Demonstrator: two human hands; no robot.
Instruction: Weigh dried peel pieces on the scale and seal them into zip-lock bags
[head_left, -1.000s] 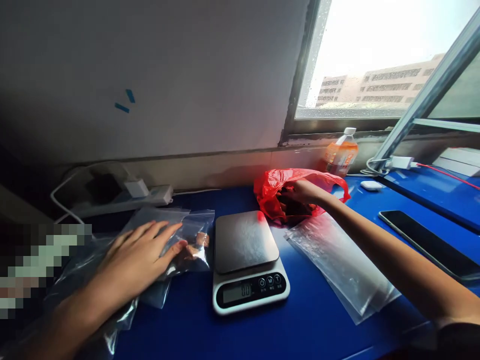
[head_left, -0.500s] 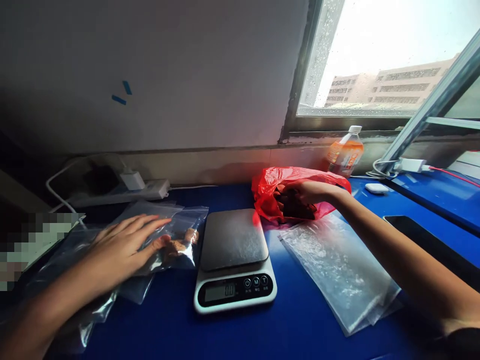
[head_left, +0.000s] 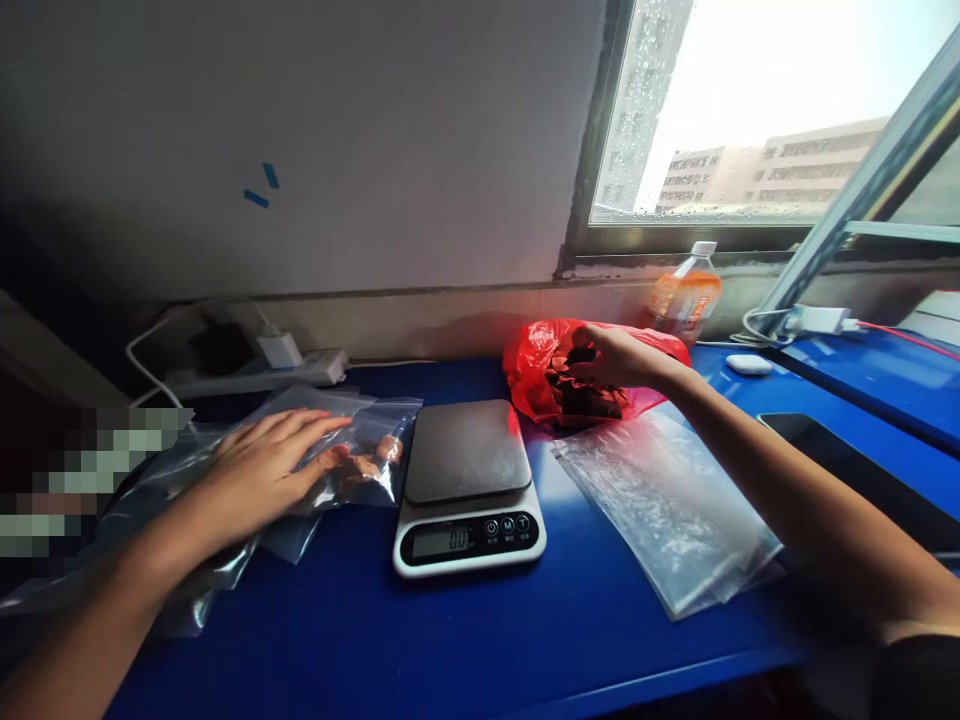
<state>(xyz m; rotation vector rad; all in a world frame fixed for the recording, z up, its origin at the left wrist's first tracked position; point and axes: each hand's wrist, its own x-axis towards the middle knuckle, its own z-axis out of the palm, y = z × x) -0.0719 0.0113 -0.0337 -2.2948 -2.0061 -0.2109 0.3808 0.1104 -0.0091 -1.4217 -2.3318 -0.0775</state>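
Note:
My left hand [head_left: 262, 455] lies with its fingers stretched out over clear zip bags [head_left: 300, 535] on the left. Brown lumps [head_left: 365, 463] show inside the top bag, just past my thumb. My right hand [head_left: 622, 358] is at the mouth of a red plastic bag [head_left: 523, 378], fingers bent around a dark brown piece [head_left: 579, 357]. More dark brown pieces [head_left: 592, 398] fill that bag; their exact kind is unclear. Between my hands stands a kitchen scale [head_left: 469, 455], its plate bare and its display reading 0.0.
Flat clear bags [head_left: 667, 510] lie right of the scale, below my right forearm. An orange drink bottle [head_left: 688, 295], a white earphone case [head_left: 748, 365] and a dark phone [head_left: 847, 465] are farther right. A power strip [head_left: 319, 368] runs along the wall, behind the left bags.
My right hand has risen slightly out of the red bag, and a dark brown piece now shows at its fingers. My left hand stays over the clear bags. The view has shifted a little.

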